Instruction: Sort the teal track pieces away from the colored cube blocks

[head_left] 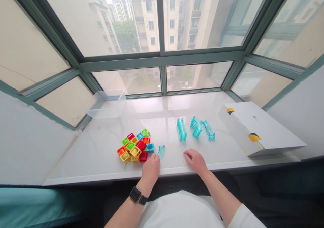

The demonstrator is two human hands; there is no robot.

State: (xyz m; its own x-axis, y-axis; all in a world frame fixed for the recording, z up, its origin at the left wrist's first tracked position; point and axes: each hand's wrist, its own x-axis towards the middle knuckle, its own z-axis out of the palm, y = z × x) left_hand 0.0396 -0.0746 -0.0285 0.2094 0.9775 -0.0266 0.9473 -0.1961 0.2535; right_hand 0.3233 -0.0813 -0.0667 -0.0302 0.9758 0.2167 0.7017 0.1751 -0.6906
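Observation:
My left hand (151,169), with a black watch on the wrist, is closed at the near edge of a single translucent blue curved track piece (161,151). Its fingertips are partly hidden. Just left of it lies a pile of colourful square blocks (134,147) in red, yellow, green, orange and blue, some stacked on others. My right hand (195,160) rests on the counter near its front edge, fingers curled in, with nothing visible in them. Beyond it stand a stack of straight track pieces (181,129), a nested stack of curved track pieces (196,126) and another track piece (208,130).
A clear plastic bin (108,109) stands at the back left of the white counter (157,120). On the right sits a large white box (263,126) with yellow-and-black tabs. Windows with green frames (162,57) enclose the back and sides.

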